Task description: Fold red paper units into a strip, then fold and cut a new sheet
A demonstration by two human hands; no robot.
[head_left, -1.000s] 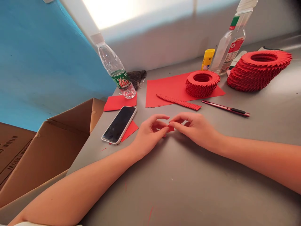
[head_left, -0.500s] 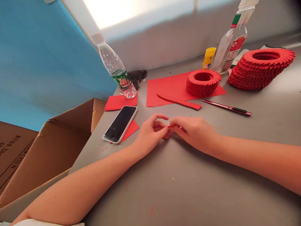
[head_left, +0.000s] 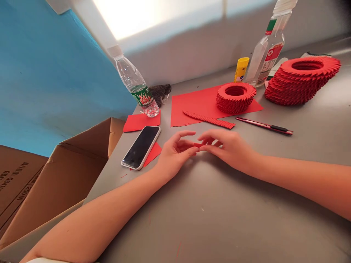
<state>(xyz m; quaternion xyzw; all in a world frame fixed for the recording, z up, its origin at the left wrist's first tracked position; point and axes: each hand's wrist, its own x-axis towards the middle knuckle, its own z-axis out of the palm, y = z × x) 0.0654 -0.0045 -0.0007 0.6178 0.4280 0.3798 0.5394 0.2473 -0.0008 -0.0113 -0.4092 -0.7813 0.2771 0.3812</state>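
Left hand: I see the left hand (head_left: 174, 153) in a narrow pinch, its thumb and curled fingers closing on one end of a small red paper piece (head_left: 197, 145).

Right hand: The right hand (head_left: 227, 149) is also narrow, pinching the other end of that piece between thumb and forefinger.

Held piece: It sits between both hands, above a grey metal tabletop (head_left: 219, 219). Most of it is hidden by my fingers.

Left of hands: A black-screened smartphone in a clear case (head_left: 141, 148) lies on a red paper sheet (head_left: 152, 153), with a red paper square (head_left: 142, 122) just beyond. Farther left stands an open brown cardboard box (head_left: 55, 182); its print is skewed, but I can make out "GB" and what looks like "1250W".

Ahead of hands: A large red paper sheet (head_left: 192, 106) bears a round ring of folded red paper (head_left: 235, 98). A folded red paper strip (head_left: 208, 119) lies along its near edge.

Ahead and right: A red-handled utility knife (head_left: 264, 125) lies near the right hand. Beyond it are a taller stack of folded red paper rings (head_left: 301, 81), a yellow glue stick (head_left: 241, 69), and a clear plastic bottle with a red-and-white label (head_left: 270, 47), its text unreadable.

Ahead and left: A clear water bottle with a green-and-red label (head_left: 134, 82) stands beside a dark wiry bundle (head_left: 160, 93), against a blue wall (head_left: 55, 73).
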